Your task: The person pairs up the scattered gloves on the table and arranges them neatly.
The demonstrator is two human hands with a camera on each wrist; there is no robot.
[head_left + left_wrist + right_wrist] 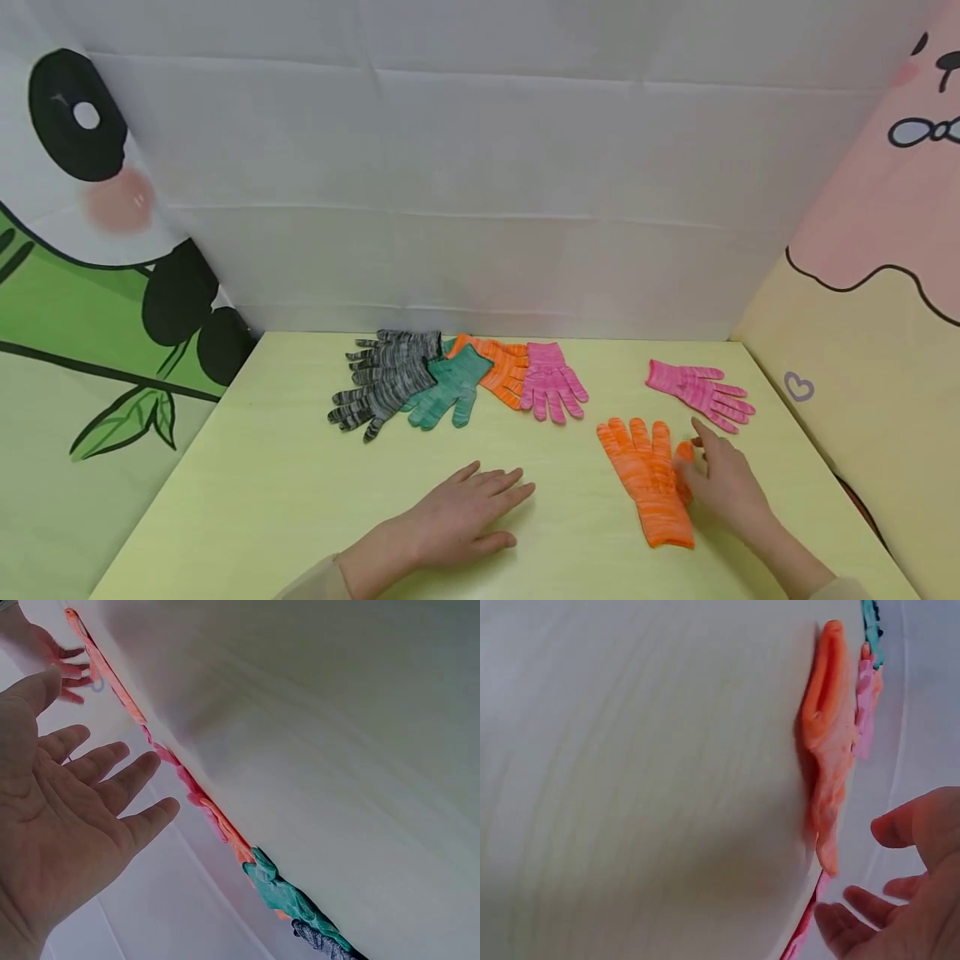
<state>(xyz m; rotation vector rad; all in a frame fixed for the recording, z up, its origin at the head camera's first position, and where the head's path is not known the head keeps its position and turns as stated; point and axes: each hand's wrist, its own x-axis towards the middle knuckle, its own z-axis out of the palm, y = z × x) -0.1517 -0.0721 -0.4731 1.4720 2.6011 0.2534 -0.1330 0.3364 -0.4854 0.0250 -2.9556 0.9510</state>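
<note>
My right hand (726, 485) is at the thumb side of an orange knit glove (651, 483), which lies flat with its cuff toward me. In the right wrist view its thumb and loosely bent fingers stand apart, with nothing between them, beside the orange glove (829, 742). Just beyond that hand lies a pink glove (701, 392), fingers pointing right. My left hand (465, 518) hovers palm down over the table's front middle, fingers spread and holding nothing; its bare palm shows in the left wrist view.
Overlapping gloves lie along the back of the yellow table (247, 467): two grey-black striped gloves (382, 396), green gloves (453, 387), an orange glove (506, 367) and a pink glove (551, 383). A white wall (480, 208) stands behind, with printed panels at both sides.
</note>
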